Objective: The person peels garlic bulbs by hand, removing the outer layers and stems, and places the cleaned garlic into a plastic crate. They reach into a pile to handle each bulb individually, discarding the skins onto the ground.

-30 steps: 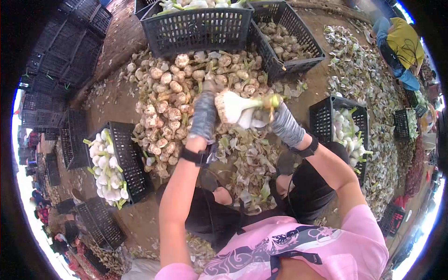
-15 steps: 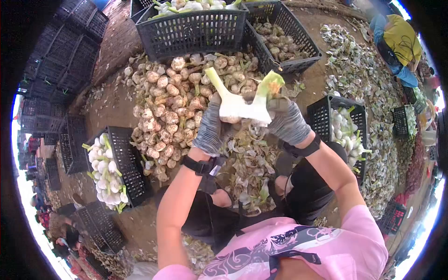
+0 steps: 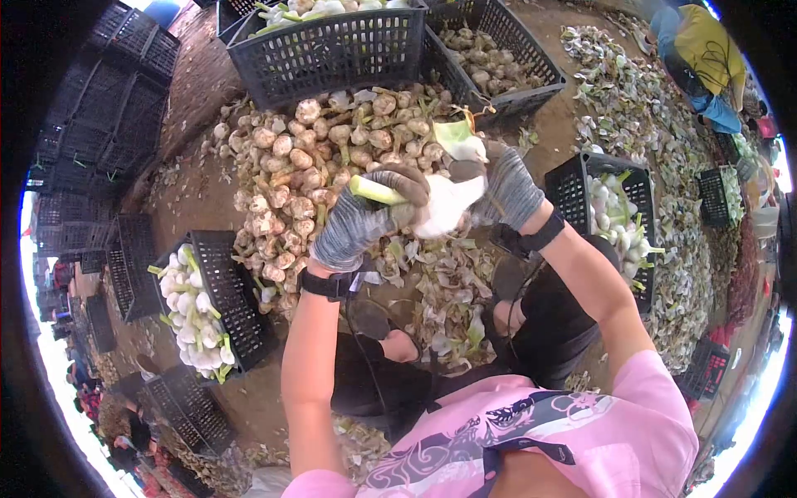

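Note:
My left hand (image 3: 365, 212), in a grey knitted glove with dark fingertips, is closed around a garlic bulb (image 3: 448, 206). The bulb's cut green stem (image 3: 375, 190) sticks out to the left between the fingers. My right hand (image 3: 508, 189), gloved alike, pinches a strip of garlic skin (image 3: 459, 139) with a pale green upper end, close against the bulb's right side. Whether the strip is still joined to the bulb is hidden by the fingers. Below and behind the hands lies a heap of unpeeled garlic (image 3: 307, 178).
Crates of peeled white garlic stand at my left (image 3: 237, 290) and right (image 3: 610, 174). Ahead are another filled crate (image 3: 332, 54) and a crate of brownish bulbs (image 3: 531, 95). Shed skins (image 3: 444, 290) cover the ground between my feet. A person in yellow (image 3: 710, 58) works at far right.
The two stem ends stood up in a V; now my left hand has turned, tipping its stem leftward. The right hand's skin strip has moved up and away from the bulb.

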Demonstrator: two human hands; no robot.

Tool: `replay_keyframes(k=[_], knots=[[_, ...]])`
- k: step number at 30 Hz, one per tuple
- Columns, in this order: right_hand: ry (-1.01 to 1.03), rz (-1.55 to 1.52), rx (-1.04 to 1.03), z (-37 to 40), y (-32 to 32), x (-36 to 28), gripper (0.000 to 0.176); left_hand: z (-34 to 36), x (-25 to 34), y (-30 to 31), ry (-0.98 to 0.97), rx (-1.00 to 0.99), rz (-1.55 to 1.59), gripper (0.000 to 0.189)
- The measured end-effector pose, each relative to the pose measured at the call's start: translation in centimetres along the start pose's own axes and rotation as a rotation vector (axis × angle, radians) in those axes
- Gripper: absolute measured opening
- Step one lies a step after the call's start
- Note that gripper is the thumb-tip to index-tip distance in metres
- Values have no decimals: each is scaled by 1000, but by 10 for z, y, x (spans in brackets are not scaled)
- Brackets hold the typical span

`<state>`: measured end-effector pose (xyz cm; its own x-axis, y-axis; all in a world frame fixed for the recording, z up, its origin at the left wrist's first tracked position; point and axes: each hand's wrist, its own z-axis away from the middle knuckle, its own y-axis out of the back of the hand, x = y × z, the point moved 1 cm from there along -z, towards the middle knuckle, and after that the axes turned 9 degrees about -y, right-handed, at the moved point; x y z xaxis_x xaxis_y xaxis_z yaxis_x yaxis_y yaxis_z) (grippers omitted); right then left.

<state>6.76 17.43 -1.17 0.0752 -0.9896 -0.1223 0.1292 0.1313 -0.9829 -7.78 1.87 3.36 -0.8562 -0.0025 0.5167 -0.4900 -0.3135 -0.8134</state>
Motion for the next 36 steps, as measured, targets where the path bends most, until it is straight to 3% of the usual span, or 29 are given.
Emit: replay_keyframes(k=[2,3,4,5,6,8,9,11,12,14,15,17,18,20,24,26,28,29,32,33,34,36], knots=[[-49,9,119,-4,9,-1,37,11,-1,-10,-258,-329,-351,35],[66,292,320,-6,21,4,34,-1,-20,18,-409,-347,-102,38],[184,576,516,-6,27,9,31,1,-15,6,-444,-270,57,36],[-28,523,442,14,-21,14,25,5,-7,3,-385,-131,119,32],[-60,675,515,17,-10,14,27,9,0,4,-328,7,180,28],[149,2098,214,16,7,11,34,4,3,15,-407,12,86,40],[140,2106,199,17,7,6,34,2,3,18,-411,20,14,39],[-476,2483,532,21,-21,1,43,3,4,13,-372,66,-87,36],[-477,2479,534,21,-29,2,43,2,2,16,-368,67,-87,36],[626,2176,940,18,-48,0,46,-2,0,24,-349,95,-150,33],[621,2177,940,16,-53,4,46,-3,-1,28,-330,107,-161,30],[824,1970,432,13,-63,13,45,-5,0,19,-268,42,-104,29],[824,1966,438,14,-55,13,45,-5,0,14,-204,-23,-50,29],[601,2077,512,15,-39,15,41,-4,-6,9,-146,-29,90,27],[637,2045,624,15,-33,31,33,-10,-15,20,-207,-36,251,33],[530,1952,646,16,-31,38,26,-11,-22,29,-166,118,258,35],[333,2089,634,19,-31,41,22,-13,-23,30,-184,85,255,36],[337,2083,638,22,-29,47,22,-15,-19,28,-213,171,292,35],[2,1920,86,28,-25,73,22,-11,-6,33,-252,328,301,30],[-198,1475,-15,30,-34,62,27,-20,-10,52,-308,342,287,27],[37,1356,-256,28,-57,39,33,-25,-11,63,-368,358,278,25],[94,675,180,45,-32,10,59,-20,-17,64,-368,470,248,21]])
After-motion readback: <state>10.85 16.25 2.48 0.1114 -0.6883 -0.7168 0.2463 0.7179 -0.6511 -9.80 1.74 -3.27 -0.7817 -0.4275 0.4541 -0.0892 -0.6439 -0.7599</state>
